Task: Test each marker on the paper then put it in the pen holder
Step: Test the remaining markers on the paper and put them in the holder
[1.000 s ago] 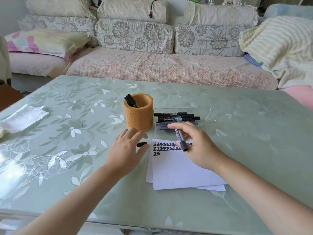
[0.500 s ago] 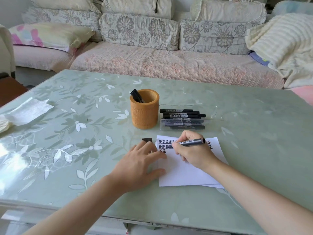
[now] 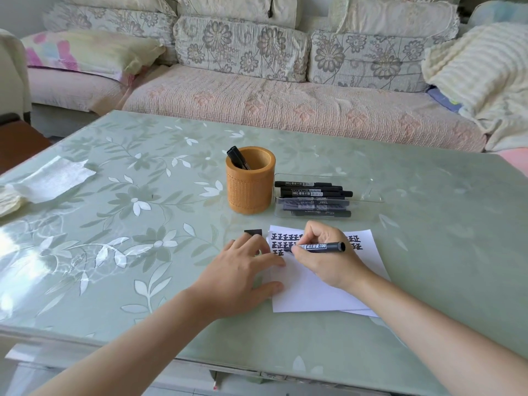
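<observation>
The right hand (image 3: pixel 328 258) pinches a black marker (image 3: pixel 320 247), its tip on the paper (image 3: pixel 311 295) to test the ink. The left hand (image 3: pixel 243 278) lies flat, steadying the sheet's edge. The pen holder (image 3: pixel 251 184) stands just beyond the paper.

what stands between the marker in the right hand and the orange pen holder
Nothing visible. The black marker in the right hand touches the white paper sheet; the orange cylindrical pen holder stands beyond, its mouth open. The small black cap lies flat beside the path.
</observation>
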Demonstrator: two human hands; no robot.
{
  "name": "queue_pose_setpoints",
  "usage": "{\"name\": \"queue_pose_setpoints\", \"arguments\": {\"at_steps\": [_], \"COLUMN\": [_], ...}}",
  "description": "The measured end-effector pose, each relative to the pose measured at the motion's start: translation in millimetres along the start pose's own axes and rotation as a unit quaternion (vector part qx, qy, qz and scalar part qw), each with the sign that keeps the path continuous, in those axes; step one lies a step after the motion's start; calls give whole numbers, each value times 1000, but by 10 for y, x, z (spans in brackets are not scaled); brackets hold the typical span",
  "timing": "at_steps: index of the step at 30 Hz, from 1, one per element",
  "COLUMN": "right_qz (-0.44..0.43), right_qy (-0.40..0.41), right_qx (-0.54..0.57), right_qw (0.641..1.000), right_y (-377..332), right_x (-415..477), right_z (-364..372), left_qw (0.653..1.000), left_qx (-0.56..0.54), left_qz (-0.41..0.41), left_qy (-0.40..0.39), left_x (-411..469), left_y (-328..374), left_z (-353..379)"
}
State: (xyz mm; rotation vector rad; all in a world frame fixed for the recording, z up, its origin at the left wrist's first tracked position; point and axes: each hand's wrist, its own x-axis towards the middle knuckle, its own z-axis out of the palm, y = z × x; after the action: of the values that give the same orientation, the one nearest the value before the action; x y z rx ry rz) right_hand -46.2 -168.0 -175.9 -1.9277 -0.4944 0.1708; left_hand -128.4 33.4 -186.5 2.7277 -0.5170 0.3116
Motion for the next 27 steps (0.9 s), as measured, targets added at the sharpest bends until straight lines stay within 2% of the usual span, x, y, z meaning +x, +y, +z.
{"name": "queue_pose_setpoints", "arguments": {"at_steps": [27], "right_qz": [-25], "right_qy": [-8], "right_qx": [-11], "right_qw": [1000], "right_y": [8], "right_x": [-19], "right_z": [-20], "left_qw": [1000], "left_qx": [-5], "left_qz": [-4], "left_qy": [6], "left_x": [2], "left_y": [13], "left_z": [-11]}}
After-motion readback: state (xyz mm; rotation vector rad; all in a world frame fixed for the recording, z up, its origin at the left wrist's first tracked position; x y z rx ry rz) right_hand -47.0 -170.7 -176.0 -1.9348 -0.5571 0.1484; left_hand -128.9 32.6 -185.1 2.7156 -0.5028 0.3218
